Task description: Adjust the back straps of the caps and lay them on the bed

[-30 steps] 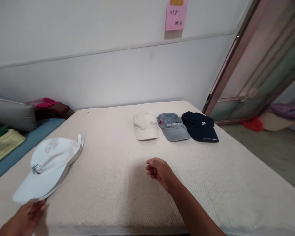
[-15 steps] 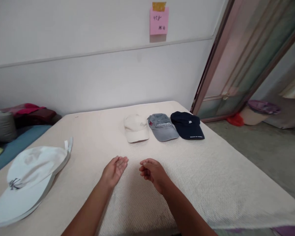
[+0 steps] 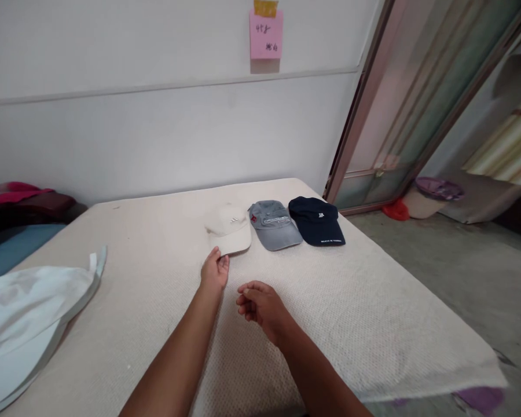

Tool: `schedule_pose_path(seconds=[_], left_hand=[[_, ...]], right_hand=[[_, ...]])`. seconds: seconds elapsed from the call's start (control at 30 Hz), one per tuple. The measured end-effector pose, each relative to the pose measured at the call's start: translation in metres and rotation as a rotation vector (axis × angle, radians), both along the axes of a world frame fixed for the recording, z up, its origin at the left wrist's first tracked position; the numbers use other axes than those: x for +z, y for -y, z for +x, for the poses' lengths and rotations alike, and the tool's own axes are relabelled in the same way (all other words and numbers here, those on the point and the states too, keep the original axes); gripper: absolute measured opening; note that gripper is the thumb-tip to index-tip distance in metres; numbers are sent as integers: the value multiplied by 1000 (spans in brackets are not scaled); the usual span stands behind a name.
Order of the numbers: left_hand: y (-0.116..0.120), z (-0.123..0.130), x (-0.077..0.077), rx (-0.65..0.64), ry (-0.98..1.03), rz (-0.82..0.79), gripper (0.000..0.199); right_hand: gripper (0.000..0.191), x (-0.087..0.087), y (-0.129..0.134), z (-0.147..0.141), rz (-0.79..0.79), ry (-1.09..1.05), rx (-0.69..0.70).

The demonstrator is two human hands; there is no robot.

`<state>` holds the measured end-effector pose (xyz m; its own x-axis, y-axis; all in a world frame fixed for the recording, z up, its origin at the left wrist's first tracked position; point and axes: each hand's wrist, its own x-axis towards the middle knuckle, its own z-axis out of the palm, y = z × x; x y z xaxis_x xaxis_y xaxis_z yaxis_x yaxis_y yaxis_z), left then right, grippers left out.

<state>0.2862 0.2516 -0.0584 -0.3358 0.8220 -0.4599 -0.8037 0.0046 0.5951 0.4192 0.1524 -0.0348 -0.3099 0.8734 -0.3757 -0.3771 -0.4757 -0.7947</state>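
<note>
My left hand [image 3: 215,269] pinches the brim of a cream baseball cap [image 3: 229,227], thumb on top and fingers beneath its front left corner. Close by on the right, my right hand [image 3: 257,302] hovers over the cloth with fingers loosely curled and apart, holding nothing. A grey baseball cap [image 3: 274,225] with a red mark lies just right of the cream one. Beside it rests a navy cap [image 3: 316,221] with white lettering. Stacked white caps [image 3: 30,315], partly cut off by the frame, lie at the left.
A cream textured cloth [image 3: 373,324] covers the table. Behind it rises a white wall [image 3: 156,145] bearing a pink note [image 3: 266,36]. Dark red and pink fabric [image 3: 19,194] is piled at the left. A lined bin [image 3: 429,200] stands on the floor by the sliding door [image 3: 373,145].
My left hand has reached forward and taken the cream cap's brim, turning the cap slightly. My right hand stays much the same. The view has shifted a little to the right.
</note>
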Motion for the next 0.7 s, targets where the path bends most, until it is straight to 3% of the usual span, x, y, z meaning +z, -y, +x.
schedule_pose_path(seconds=[0.1, 0.33, 0.53, 0.7], left_hand=[[35, -4, -1, 1, 11, -22, 20], [135, -11, 3, -73, 17, -37, 20], [191, -24, 2, -280, -189, -20, 16], [211, -30, 5, -503, -413, 33, 16]], right_hand=[[19, -1, -3, 5, -4, 17, -48], [26, -2, -14, 27, -28, 78, -323], [33, 1, -20, 37, 79, -70, -178], [34, 10, -16, 37, 41, -130, -93]])
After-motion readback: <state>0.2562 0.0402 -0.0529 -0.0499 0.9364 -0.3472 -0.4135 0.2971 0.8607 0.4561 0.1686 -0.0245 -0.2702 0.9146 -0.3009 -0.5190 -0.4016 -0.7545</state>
